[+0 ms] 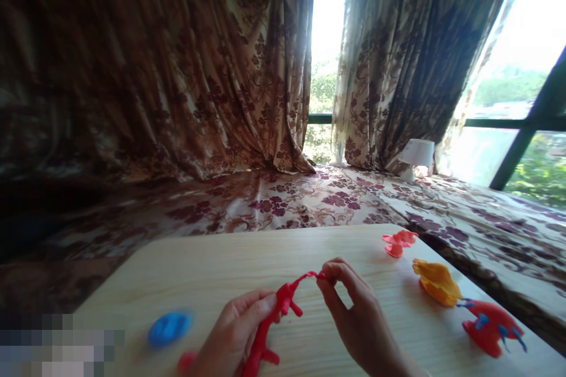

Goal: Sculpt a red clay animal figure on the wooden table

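A long red modelling clay figure with short stubby legs lies tilted in my left hand, whose thumb and fingers are wrapped round its upper part. From the figure's upper end a thin, wavy red strand stretches to the right. The tip of that strand is pinched between the thumb and index finger of my right hand. Both hands are above the light wooden table. Left of my left hand lies a blue clay piece, and a small red lump is partly hidden behind my wrist.
Along the table's right side stand a coral clay piece, a yellow clay piece and a red clay figure with blue parts. Beyond the table are a floral-covered surface, a white lamp and patterned curtains beside windows.
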### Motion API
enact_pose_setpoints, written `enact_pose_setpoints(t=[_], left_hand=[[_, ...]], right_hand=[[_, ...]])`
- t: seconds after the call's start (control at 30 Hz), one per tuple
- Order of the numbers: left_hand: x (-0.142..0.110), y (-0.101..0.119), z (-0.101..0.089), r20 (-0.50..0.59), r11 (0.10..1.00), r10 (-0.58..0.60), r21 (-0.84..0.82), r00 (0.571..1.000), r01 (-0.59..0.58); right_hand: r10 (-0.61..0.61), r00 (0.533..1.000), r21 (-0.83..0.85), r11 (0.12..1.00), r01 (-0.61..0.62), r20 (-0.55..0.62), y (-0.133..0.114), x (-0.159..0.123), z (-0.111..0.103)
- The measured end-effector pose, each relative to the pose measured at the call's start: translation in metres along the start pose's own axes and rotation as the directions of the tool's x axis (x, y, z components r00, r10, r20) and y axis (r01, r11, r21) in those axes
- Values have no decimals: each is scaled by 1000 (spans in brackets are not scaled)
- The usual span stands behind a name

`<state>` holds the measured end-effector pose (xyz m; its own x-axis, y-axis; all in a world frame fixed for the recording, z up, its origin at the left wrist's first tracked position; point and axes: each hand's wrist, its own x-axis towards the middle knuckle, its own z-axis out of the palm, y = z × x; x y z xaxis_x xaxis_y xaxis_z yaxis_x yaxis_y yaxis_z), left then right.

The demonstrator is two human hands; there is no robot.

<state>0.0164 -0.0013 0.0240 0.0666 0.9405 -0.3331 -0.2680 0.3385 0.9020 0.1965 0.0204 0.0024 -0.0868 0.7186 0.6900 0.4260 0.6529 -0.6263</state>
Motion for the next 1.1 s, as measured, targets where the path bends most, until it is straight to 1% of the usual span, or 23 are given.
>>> enact_pose_setpoints(t=[0.23, 0.37, 0.47, 0.53, 0.67, 0.8, 0.93, 1.1], left_hand=[[1, -2, -1, 5, 1000, 0, -18, 1000, 0], [5, -4, -3, 16, 998, -13, -56, 1000, 14], [8, -5, -5, 71, 997, -23, -71, 997, 28], [8, -5, -6, 96, 997, -26, -76, 995, 34], [6, -5, -5, 52, 995, -58, -75, 997, 62], [6, -6, -6, 63, 996, -51, -71, 997, 56], [9, -8, -8, 26, 997, -63, -45, 998, 64], [7, -6, -5, 84, 999, -30, -33, 996, 33]], right_hand=[[31, 999, 121, 992, -32, 8, -5, 4, -3], [35, 999, 105, 994, -33, -17, 2, 2, -3], [20, 1000, 77, 997, -18, -23, 7, 0, -1], [-6, 1000, 59, 998, 6, 5, 8, -1, 0], [-54, 997, 53, 997, 51, 63, 3, -1, -1], [-59, 997, 54, 997, 56, 57, 1, 1, -2], [-62, 997, 53, 997, 60, 44, 2, 1, -2], [-60, 997, 67, 996, 57, 51, 1, 2, -2]])
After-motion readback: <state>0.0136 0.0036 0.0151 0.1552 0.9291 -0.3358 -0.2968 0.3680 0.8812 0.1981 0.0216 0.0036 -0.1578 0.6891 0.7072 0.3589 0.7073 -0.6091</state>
